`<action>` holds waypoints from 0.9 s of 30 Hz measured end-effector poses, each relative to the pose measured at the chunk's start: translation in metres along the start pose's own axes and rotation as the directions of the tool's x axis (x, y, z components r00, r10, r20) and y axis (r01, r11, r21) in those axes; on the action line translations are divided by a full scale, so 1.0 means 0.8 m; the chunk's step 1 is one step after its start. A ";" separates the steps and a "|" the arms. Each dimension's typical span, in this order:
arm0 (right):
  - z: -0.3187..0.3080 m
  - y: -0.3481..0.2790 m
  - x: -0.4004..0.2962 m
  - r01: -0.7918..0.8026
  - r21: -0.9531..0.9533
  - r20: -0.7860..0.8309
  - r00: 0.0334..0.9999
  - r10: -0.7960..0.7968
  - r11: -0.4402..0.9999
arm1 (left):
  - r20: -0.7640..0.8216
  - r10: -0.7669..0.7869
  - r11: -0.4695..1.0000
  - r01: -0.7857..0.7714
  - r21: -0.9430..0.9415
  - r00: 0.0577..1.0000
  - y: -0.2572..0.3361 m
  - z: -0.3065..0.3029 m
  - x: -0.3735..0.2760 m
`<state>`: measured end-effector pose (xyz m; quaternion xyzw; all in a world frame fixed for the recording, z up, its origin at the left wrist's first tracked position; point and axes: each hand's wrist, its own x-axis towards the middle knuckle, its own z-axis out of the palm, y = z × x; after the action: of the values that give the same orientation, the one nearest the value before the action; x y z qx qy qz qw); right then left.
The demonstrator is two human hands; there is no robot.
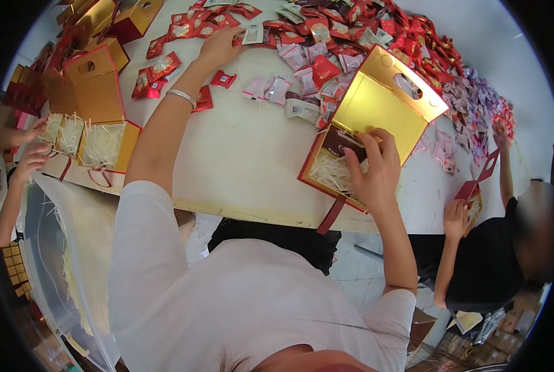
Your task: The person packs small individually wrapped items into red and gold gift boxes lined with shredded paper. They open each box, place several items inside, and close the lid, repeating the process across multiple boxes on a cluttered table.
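My left hand (pixel 221 46), with a silver bangle at the wrist, reaches to red snack packets at the far side of the table; its fingertips touch a packet (pixel 253 35) with a pale printed back, and whether they grip it is unclear. Before me on the right stands a red gift box (pixel 335 162) with a gold inside, its lid (pixel 379 100) raised. Shredded paper (pixel 330 172) and a dark brown packet (pixel 343 143) lie in it. My right hand (pixel 374 172) is over the box, fingers bent and spread at the brown packet; their tips are partly hidden.
A large heap of red packets (pixel 412 51) and pink and lilac ones (pixel 474 107) spans the table's far right. At left, a person's hands (pixel 33 158) are at boxes of shredded paper (pixel 102 144). A person in black (pixel 486 265) holds another box at right. A plastic-lined bin (pixel 72 260) stands lower left.
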<state>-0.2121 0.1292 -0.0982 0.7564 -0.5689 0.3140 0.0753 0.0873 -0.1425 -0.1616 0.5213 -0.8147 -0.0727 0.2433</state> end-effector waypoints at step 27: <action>-0.073 0.011 0.023 -0.078 0.306 0.453 0.888 -0.073 0.949 | 0.071 0.101 0.543 0.005 -0.840 0.992 0.268 -0.062 -0.187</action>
<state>-0.2400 0.1391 -0.0439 0.8106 -0.5136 0.2134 -0.1834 -0.0132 0.0918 -0.0867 0.3146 -0.7073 -0.4745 0.4191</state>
